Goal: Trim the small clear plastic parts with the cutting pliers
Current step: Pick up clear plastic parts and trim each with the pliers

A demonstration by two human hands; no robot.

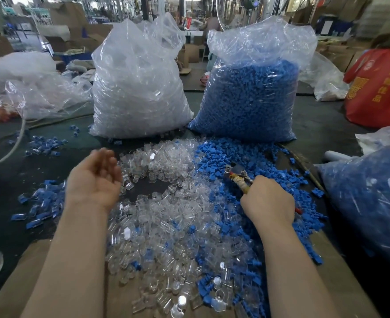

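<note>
A wide heap of small clear plastic parts (166, 216) covers the table in front of me, mixed on its right side with blue parts (230, 157). My right hand (267, 198) grips the handles of the cutting pliers (237, 175), whose metal jaws point up and left over the blue parts. My left hand (95, 177) hovers palm-up over the left edge of the clear heap, fingers relaxed and blurred. I see nothing held in it.
Two tall plastic bags stand behind the heap: one of clear parts (139, 83), one of blue parts (251, 92). Another bag of blue parts (368, 203) lies at the right. Joined blue-and-clear pieces (42, 200) are scattered left. Brown cardboard (28, 283) covers the near table. A red bag (377, 88) sits far right.
</note>
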